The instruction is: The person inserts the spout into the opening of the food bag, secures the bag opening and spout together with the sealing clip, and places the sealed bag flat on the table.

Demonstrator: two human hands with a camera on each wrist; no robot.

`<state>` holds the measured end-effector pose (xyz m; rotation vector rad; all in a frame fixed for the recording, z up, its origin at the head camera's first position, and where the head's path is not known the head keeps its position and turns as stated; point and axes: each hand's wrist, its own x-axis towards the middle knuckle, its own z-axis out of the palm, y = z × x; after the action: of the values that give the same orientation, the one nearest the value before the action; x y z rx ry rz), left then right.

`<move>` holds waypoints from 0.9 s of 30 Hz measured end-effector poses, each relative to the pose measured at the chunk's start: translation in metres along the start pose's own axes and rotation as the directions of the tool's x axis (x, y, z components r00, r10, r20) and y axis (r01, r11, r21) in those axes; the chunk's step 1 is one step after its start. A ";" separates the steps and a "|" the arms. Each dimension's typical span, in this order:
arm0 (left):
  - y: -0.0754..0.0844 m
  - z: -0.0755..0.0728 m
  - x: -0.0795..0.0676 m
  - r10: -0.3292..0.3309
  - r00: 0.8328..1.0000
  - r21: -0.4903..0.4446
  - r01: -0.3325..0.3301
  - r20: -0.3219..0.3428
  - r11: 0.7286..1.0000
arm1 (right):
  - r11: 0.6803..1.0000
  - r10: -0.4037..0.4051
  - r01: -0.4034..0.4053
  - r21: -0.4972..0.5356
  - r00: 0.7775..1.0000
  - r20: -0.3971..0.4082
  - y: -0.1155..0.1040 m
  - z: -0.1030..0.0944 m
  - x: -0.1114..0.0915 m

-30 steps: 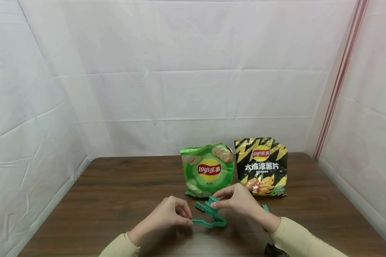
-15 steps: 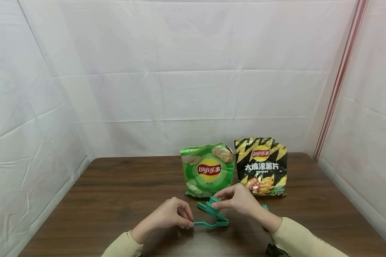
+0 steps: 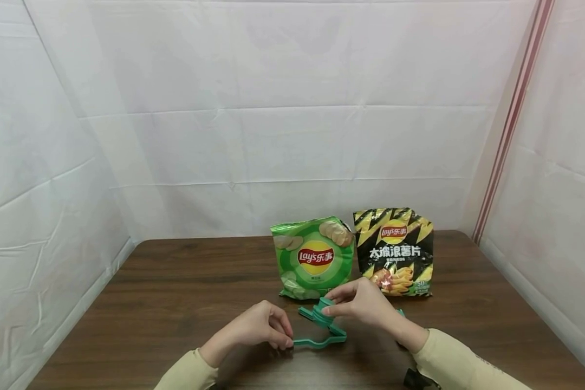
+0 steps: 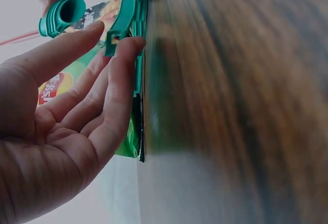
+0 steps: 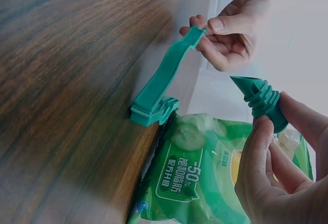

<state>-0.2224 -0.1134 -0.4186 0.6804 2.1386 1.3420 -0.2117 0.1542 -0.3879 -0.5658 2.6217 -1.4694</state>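
Note:
In the head view my left hand (image 3: 259,327) pinches the free end of a green hinged bag clip (image 3: 329,341), its strip-like arm swung out low over the table. The right wrist view shows the clip's wavy arm (image 5: 163,75) raised from its base on the table. My right hand (image 3: 363,304) holds a green ribbed pour spout (image 5: 266,103) between thumb and fingers, above the clip and apart from it. The spout's pointed side faces the clip; its round mouth shows in the left wrist view. My right hand's fingers partly cover it.
Behind the hands a green chip bag (image 3: 314,259) and a black-and-yellow chip bag (image 3: 395,252) stand side by side on the brown table (image 3: 185,281). Another green piece (image 3: 401,313) peeks out behind my right forearm. A dark object (image 3: 419,380) lies below the right sleeve.
My left hand and the clip have shifted slightly to the right over the last second. My right hand stays nearly in place with the spout; both bags stand as before.

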 end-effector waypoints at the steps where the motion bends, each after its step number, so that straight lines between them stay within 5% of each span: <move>1: 0.000 0.000 0.000 -0.003 1.000 -0.002 0.003 0.002 1.000 | 1.000 0.000 0.000 0.005 1.000 0.002 0.000 0.000 0.000; 16: 0.001 -0.007 -0.005 0.012 0.999 -0.004 -0.012 -0.046 1.000 | 1.000 0.018 -0.018 0.023 1.000 -0.020 0.001 -0.003 0.001; 27: 0.005 -0.023 -0.009 0.065 0.979 0.121 -0.042 -0.191 0.992 | 0.999 0.022 -0.021 0.040 0.999 -0.026 -0.001 -0.007 0.002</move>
<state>-0.2308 -0.1326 -0.4040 0.6810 2.3851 1.3696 -0.2152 0.1581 -0.3832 -0.5166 2.6030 -1.5292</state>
